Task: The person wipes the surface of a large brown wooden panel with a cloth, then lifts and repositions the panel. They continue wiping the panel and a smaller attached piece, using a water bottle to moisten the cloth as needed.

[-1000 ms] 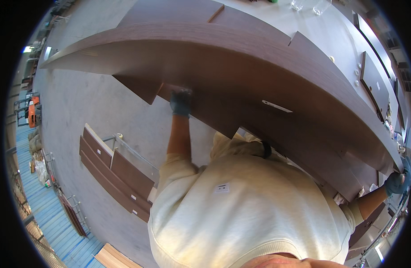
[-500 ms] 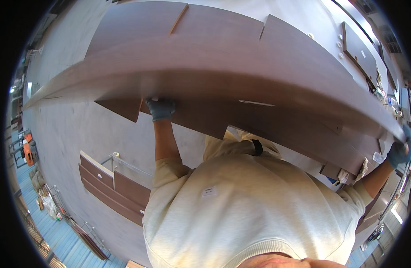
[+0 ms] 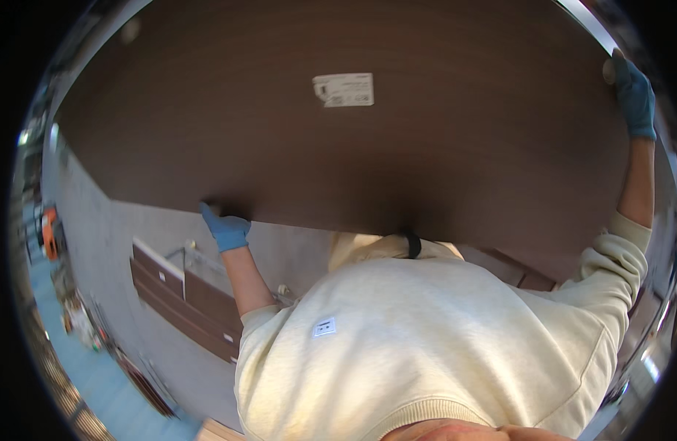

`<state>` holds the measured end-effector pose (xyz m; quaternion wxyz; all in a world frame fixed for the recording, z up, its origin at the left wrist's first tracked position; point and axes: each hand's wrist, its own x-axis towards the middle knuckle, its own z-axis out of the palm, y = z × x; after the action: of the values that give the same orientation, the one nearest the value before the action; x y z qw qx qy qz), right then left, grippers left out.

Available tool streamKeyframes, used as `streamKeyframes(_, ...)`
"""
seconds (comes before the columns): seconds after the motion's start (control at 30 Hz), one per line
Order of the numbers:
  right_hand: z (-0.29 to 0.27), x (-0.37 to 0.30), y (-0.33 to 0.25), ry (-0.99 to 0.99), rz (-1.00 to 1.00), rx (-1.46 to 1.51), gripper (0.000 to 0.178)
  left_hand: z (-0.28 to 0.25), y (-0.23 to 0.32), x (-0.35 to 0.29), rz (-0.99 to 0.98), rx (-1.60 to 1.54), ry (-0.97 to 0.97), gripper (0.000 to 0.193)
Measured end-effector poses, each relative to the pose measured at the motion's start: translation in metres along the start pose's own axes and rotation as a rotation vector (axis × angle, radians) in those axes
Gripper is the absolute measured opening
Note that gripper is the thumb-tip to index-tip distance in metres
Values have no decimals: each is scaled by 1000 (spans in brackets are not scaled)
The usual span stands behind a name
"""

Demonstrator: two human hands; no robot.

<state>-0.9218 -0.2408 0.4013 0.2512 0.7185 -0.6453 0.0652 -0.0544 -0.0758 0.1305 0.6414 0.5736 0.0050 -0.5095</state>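
Note:
A large dark brown panel (image 3: 427, 162) is tilted up in front of me, its broad face toward me, with a white label (image 3: 344, 90) on it. My left hand (image 3: 227, 229), in a blue glove, grips the lower edge left of my body; its fingers are partly hidden by the panel. Far up at the right, my right hand (image 3: 635, 99), also gloved in blue, is closed on the panel's right edge. Most of what lies beyond is covered by the panel.
Several brown boards (image 3: 184, 298) rest by a metal rail at the lower left. Farther left stands an orange machine (image 3: 52, 234) beside the blue floor (image 3: 129, 378). More brown boards (image 3: 526, 268) show beneath the panel at the right.
The panel has swung up from nearly edge-on, bringing its labelled face into view. My right hand has risen along with it; my left hand has moved left and slightly down.

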Motion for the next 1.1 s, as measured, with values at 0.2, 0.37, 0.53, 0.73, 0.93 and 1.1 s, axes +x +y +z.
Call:
streamKeyframes(0.2,76,37,-19,-250,212,239,53,-55,-3,-18,26,-111,151,61)
streamKeyframes(0.37,94,43,-21,-205,-260,30,43,-60,-21,-28,-53,-147,141,60)
streamKeyframes(0.53,60,56,-59,-131,-401,-67,40,-93,0,-25,-101,-56,100,60)
streamKeyframes(0.73,34,55,-129,-554,153,242,56,-102,27,-19,-149,130,-32,59)
streamKeyframes(0.93,-8,15,-131,-540,397,408,72,-90,45,-34,-103,171,237,77)
streamKeyframes(1.1,-51,-3,-143,-462,419,397,72,-82,50,-16,-51,142,115,78)
